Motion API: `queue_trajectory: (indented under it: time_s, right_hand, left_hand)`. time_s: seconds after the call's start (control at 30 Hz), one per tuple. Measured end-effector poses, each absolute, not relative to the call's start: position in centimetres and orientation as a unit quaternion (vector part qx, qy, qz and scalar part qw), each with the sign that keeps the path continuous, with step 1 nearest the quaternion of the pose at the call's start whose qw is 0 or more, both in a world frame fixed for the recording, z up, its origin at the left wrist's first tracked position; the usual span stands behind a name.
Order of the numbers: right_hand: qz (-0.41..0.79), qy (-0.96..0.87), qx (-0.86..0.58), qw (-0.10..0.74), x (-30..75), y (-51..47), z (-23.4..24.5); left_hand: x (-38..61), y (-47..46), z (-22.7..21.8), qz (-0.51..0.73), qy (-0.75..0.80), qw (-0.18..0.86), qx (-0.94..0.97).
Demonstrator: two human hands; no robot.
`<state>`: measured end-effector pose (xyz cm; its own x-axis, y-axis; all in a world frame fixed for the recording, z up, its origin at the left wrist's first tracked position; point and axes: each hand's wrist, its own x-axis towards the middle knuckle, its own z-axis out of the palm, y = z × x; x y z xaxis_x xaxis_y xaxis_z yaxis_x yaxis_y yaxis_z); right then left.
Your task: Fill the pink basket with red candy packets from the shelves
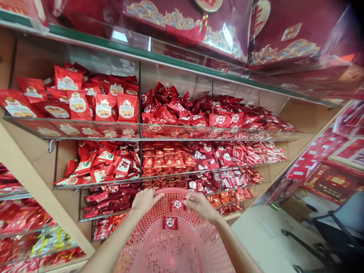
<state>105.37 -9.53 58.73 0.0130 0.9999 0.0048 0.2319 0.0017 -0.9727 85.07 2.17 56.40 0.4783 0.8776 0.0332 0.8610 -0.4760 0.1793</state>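
A pink perforated plastic basket (204, 235) is below me, in front of the lower shelves. My left hand (145, 201) grips its far rim on the left, thumb lying along the edge. Over the rim's right part, my right hand (197, 204) pinches a small red candy packet (177, 204) with a white round label. Another red packet (170, 223) with the same label lies inside the basket, just under the first. Straight beyond the basket, the shelf compartments hold heaps of similar red packets (170, 156).
Tiered shelves with glass fronts (173, 131) rise ahead, filled with red snack packets. Large dark red gift bags (182, 22) stand above on a glass shelf (170, 58). To the right are a wooden side panel (273, 182), pale floor (264, 227) and a black chair base (304, 246).
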Motion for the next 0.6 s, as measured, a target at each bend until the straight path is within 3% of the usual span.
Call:
queue_trajectory:
  time_s: [0.2, 0.6]
  right_hand:
    - [0.421, -0.504, -0.668, 0.35, 106.6, -9.5, 52.1]
    - [0.43, -0.479, -0.668, 0.373, 105.4, -9.1, 50.1]
  left_hand:
    - [85.5, 2.3, 56.7, 0.042, 0.498, 0.085, 0.862]
    - [86.0, 1.7, 56.7, 0.029, 0.513, 0.076, 0.854]
